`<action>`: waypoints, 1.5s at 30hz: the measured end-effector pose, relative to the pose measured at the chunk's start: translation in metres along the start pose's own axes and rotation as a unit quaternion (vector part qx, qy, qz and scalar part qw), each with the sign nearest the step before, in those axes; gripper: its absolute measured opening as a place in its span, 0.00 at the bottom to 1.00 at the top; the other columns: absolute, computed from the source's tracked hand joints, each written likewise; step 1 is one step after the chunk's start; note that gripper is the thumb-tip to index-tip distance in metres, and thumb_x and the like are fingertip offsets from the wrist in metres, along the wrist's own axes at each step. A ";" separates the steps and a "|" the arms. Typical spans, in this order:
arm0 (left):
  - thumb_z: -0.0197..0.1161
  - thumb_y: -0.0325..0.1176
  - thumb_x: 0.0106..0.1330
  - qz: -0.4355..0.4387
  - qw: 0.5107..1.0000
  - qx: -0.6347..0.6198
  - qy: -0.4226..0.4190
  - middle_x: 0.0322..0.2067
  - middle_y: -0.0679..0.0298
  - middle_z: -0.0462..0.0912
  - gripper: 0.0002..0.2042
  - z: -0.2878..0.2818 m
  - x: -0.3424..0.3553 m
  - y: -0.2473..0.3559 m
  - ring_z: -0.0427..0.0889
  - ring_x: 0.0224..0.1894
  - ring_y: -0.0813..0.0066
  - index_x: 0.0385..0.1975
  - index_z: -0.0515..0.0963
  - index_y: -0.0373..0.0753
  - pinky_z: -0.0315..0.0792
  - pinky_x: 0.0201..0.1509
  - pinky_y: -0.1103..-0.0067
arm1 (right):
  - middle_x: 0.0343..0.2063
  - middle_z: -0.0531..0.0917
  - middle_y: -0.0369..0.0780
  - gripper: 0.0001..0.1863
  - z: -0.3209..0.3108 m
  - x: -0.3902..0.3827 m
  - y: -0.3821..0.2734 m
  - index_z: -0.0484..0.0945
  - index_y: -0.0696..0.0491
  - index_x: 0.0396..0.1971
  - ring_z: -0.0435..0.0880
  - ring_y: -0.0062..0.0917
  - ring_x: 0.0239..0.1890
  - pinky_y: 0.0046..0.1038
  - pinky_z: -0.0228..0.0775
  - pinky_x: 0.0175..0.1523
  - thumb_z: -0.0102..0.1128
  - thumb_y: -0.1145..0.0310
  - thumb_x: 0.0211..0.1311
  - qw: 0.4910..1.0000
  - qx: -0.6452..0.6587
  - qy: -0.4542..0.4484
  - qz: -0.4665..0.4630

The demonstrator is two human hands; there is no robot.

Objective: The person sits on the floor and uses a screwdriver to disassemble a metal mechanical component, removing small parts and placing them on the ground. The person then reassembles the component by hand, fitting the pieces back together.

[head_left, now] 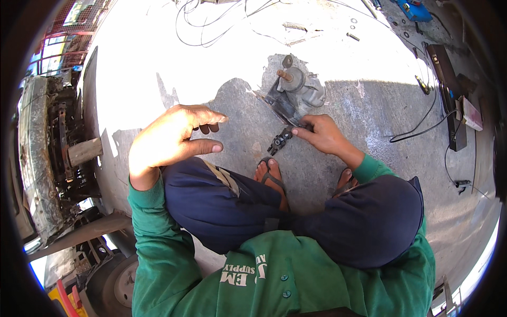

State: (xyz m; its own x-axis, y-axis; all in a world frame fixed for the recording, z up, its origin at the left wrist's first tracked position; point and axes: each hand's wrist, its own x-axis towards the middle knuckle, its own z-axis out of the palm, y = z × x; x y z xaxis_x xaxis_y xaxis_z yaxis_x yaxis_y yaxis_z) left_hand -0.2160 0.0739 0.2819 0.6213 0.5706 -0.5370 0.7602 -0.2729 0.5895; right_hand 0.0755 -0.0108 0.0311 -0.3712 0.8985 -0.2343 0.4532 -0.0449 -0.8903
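My right hand [322, 134] pinches a small black metal part [280, 141] with round, bolt-like spots along it; its kind I cannot make out. Just beyond lies a grey metal housing [309, 92] with a rusty brown shaft [285, 75] sticking out and a dark bracket [280, 103] at its side. The bracket's near end comes close to my right fingers; whether they touch it I cannot tell. My left hand [174, 134] hovers above my left knee with thumb and fingers apart, nothing between them.
Concrete floor, brightly sunlit at the far side, surrounds my sandalled feet [270, 177]. Thin cables [203, 26] and small metal pieces [353, 37] lie farther off. At right sits a long dark case [449, 95] beside a black cable. A worn vehicle bumper [39, 158] stands left.
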 end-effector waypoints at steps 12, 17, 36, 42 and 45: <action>0.77 0.34 0.60 -0.005 0.999 0.040 -0.031 0.47 0.50 0.87 0.25 0.001 0.007 -0.005 0.88 0.45 0.60 0.56 0.81 0.32 0.80 0.53 0.69 | 0.21 0.82 0.40 0.23 -0.019 -0.022 0.016 0.81 0.58 0.36 0.88 0.34 0.30 0.34 0.80 0.38 0.50 0.53 0.80 0.907 0.418 -0.050 0.029; 0.75 0.34 0.62 0.014 0.994 0.098 -0.050 0.45 0.53 0.87 0.22 0.008 0.015 -0.003 0.88 0.43 0.59 0.54 0.81 0.33 0.80 0.50 0.68 | 0.17 0.77 0.38 0.21 0.029 -0.022 0.038 0.79 0.55 0.37 0.86 0.37 0.28 0.40 0.79 0.39 0.50 0.52 0.80 0.707 0.680 -0.091 0.170; 0.65 0.37 0.62 0.231 0.875 0.424 -0.031 0.43 0.67 0.82 0.14 0.123 0.135 -0.018 0.77 0.51 0.67 0.46 0.84 0.40 0.71 0.56 0.68 | 0.10 0.67 0.35 0.24 0.036 0.007 0.061 0.70 0.47 0.25 0.81 0.39 0.21 0.41 0.71 0.33 0.50 0.45 0.78 0.706 0.612 -0.158 0.319; 0.61 0.35 0.60 0.266 0.841 0.470 -0.023 0.35 0.68 0.78 0.06 0.129 0.142 -0.014 0.76 0.48 0.69 0.34 0.82 0.43 0.67 0.54 0.71 | 0.15 0.77 0.40 0.22 0.027 0.011 0.037 0.79 0.54 0.32 0.88 0.39 0.28 0.45 0.80 0.39 0.58 0.49 0.74 0.909 0.307 -0.046 0.280; 0.61 0.35 0.60 0.284 0.835 0.471 0.000 0.35 0.68 0.77 0.05 0.128 0.139 -0.020 0.76 0.47 0.69 0.33 0.81 0.44 0.66 0.53 0.71 | 0.23 0.84 0.46 0.20 0.028 0.006 0.033 0.80 0.56 0.35 0.89 0.38 0.32 0.42 0.82 0.42 0.63 0.51 0.69 0.994 -0.050 0.094 0.029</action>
State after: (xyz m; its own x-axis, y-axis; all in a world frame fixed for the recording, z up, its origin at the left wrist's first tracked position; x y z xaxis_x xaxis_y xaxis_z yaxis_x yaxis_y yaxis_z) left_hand -0.1210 0.0593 0.1179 0.9326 0.1416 -0.3319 0.1547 -0.9879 0.0132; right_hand 0.0657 -0.0194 -0.0108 -0.1890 0.9617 -0.1984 0.5509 -0.0635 -0.8322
